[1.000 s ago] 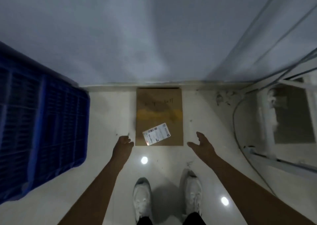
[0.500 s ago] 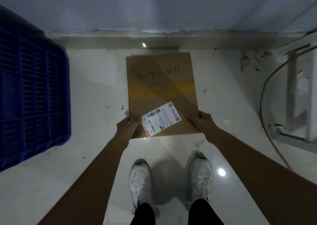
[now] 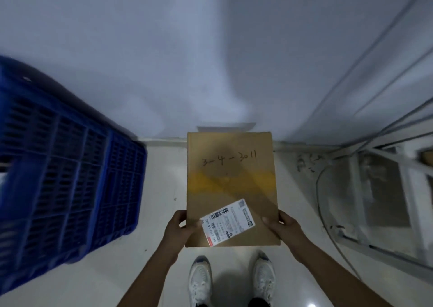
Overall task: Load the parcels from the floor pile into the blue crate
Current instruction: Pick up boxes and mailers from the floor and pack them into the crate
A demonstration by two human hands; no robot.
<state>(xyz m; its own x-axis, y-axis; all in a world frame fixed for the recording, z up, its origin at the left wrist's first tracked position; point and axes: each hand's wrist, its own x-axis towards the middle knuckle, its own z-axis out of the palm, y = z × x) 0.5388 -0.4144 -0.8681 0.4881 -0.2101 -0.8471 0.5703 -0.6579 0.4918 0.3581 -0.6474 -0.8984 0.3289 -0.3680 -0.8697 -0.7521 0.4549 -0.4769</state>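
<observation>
A flat brown cardboard parcel [image 3: 230, 184] with "3-4-3011" written on it and a white shipping label near its front edge is held off the floor in front of me. My left hand [image 3: 180, 226] grips its near left edge, thumb on top by the label. My right hand [image 3: 282, 224] grips its near right edge. The blue crate [image 3: 68, 180], slatted plastic, stands on the floor to the left of the parcel; its inside is hidden from here.
A grey wall [image 3: 210, 60] rises just behind the parcel. A white metal frame [image 3: 384, 194] and a loose cable [image 3: 323, 213] lie on the floor to the right. My two white shoes [image 3: 232, 281] stand on the pale glossy floor below the parcel.
Both hands reached the parcel lying on the floor, closed on its near corners and lifted it; it now hangs higher, level in front of me.
</observation>
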